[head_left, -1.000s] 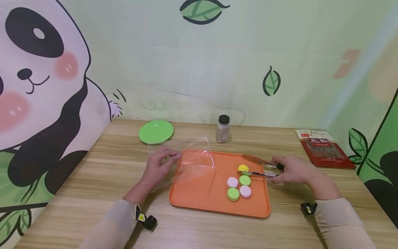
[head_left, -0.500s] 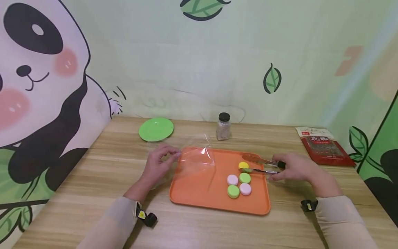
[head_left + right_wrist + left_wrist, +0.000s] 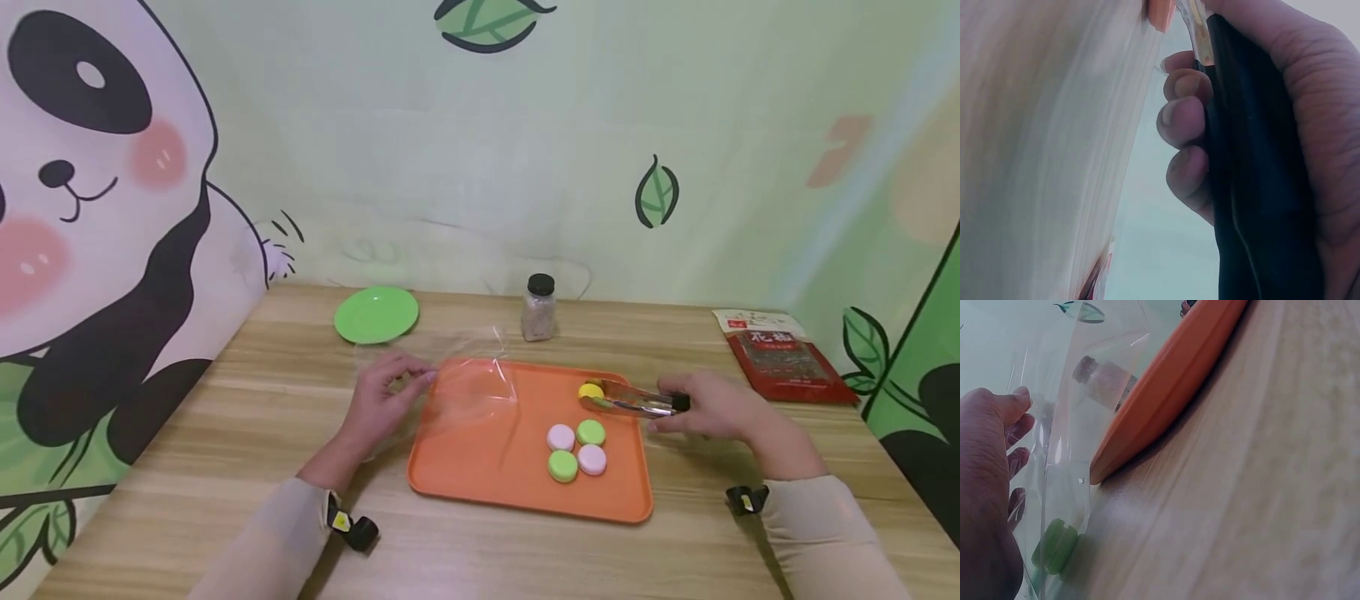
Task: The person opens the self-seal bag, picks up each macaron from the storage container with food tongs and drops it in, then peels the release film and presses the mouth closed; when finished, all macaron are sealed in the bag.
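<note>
My right hand [image 3: 712, 406] grips black-handled metal tongs [image 3: 637, 402]; in the right wrist view its fingers wrap round the handle [image 3: 1260, 162]. The tong tips are closed about a yellow macaron [image 3: 590, 390] at the orange tray's [image 3: 480, 483] right end. Just in front lie two pink macarons [image 3: 561, 437] and two green macarons [image 3: 562, 466]. Over the tray's left end, my left hand [image 3: 390, 392] pinches the edge of a clear plastic bag [image 3: 483, 387]. The left wrist view has a green macaron [image 3: 1055, 545] low in the plastic; whether inside or behind it, I cannot tell.
A green plate [image 3: 377, 315] lies at the back left of the wooden table [image 3: 480, 558]. Behind the tray stands a black-lidded jar [image 3: 538, 308]. A red and white spice packet [image 3: 783, 358] lies at the back right, near the panda-and-leaf printed wall [image 3: 480, 167].
The tongs have closed on the yellow macaron, which has moved slightly back, away from the green one. My left hand and the bag have stayed nearly still.
</note>
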